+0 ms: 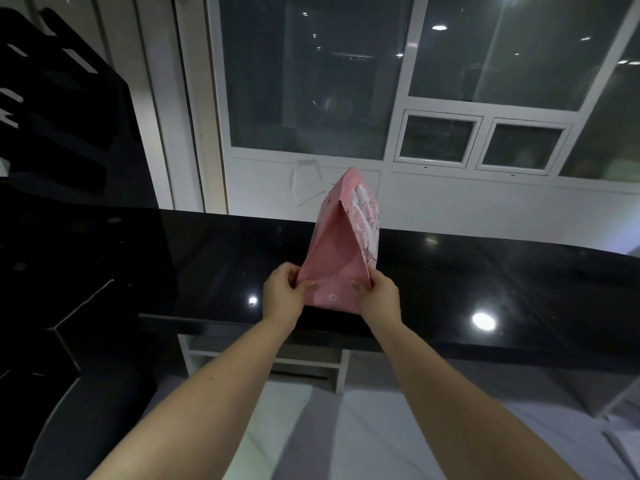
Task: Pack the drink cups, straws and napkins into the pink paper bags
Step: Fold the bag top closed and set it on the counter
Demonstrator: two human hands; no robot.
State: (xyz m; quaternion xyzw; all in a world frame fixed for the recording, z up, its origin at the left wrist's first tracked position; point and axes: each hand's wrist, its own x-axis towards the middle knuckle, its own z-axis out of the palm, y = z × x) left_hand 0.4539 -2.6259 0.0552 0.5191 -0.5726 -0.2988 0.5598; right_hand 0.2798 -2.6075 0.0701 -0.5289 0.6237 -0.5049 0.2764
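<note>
Left hand [282, 296]: pinches the near left corner of the bag [337, 247], thumb on the face toward the camera, the other fingers curled behind the edge.
Right hand [379, 299]: pinches the near right corner the same way, thumb on the front, fingers wrapped behind.
Bag: pink paper, held between the two hands and rising away from them to a narrow peak. A folded side panel faces the camera; the right face carries a pale print.
Bag edges: the wide near edge spans from grip to grip, with a small ring mark midway between the thumbs. The left and right edges run up from the grips and meet at the peak.
Contact: I cannot tell whether the near edge touches the counter [485, 271] or hangs just above it.
Counter: glossy black, running under and beyond the grips; its front edge passes just below the wrists.
Left of grip: bare black top, then a dark rack [62, 116] standing well apart.
Right of grip: a long open stretch of counter with a bright light reflection [483, 321] near the front edge.
Beyond grip: the counter's far edge, then a white wall and dark window [311, 81] behind the peak.
Below grip: white shelf [304, 362] under the counter, pale floor [311, 427] between the forearms.
</note>
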